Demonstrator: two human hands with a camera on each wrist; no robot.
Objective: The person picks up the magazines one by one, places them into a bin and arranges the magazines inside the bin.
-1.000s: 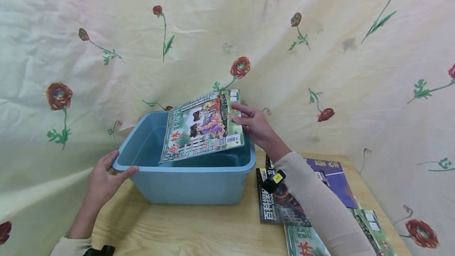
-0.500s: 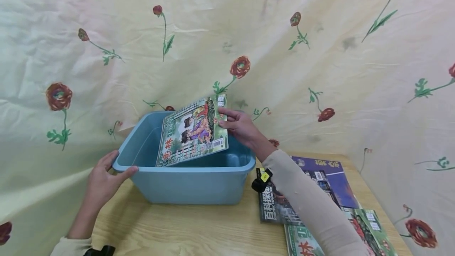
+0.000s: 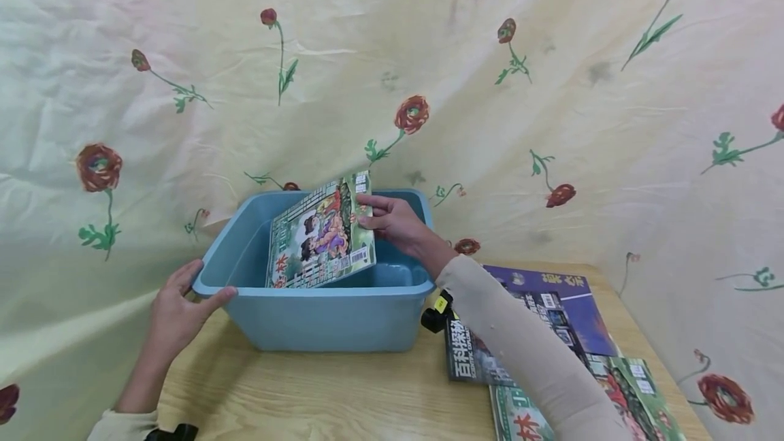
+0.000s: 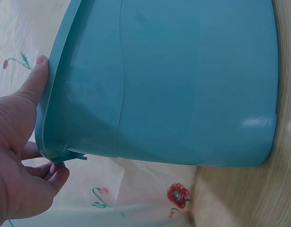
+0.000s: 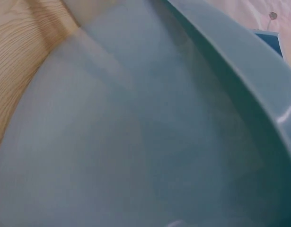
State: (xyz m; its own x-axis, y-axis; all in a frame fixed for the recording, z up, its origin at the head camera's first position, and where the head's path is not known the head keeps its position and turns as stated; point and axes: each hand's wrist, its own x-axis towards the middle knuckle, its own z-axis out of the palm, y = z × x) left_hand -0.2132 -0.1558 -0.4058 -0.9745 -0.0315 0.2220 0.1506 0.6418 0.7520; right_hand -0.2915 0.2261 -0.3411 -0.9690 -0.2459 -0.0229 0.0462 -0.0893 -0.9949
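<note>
A blue plastic tub (image 3: 331, 322) stands on the wooden table. My left hand (image 3: 174, 308) grips its front left corner; in the left wrist view the thumb lies along the rim (image 4: 47, 101) and the fingers curl below the corner. My right hand (image 3: 401, 226) pinches the right edge of a green magazine (image 3: 321, 237) with cartoon figures on its cover. The magazine tilts inside the tub's opening, its lower left part below the front rim and its top edge above the back rim. Only the tub's wall (image 5: 117, 132) fills the right wrist view; the hand is out of that frame.
Right of the tub lie several overlapping magazines: a dark one (image 3: 468, 359), a purple one (image 3: 591, 318) and green ones (image 3: 643, 386), partly hidden by my right sleeve (image 3: 527, 352). Floral cloth (image 3: 490, 121) hangs behind the table (image 3: 318, 397).
My right hand has carried the green magazine left and down, lower into the tub. The left hand has stayed on the corner.
</note>
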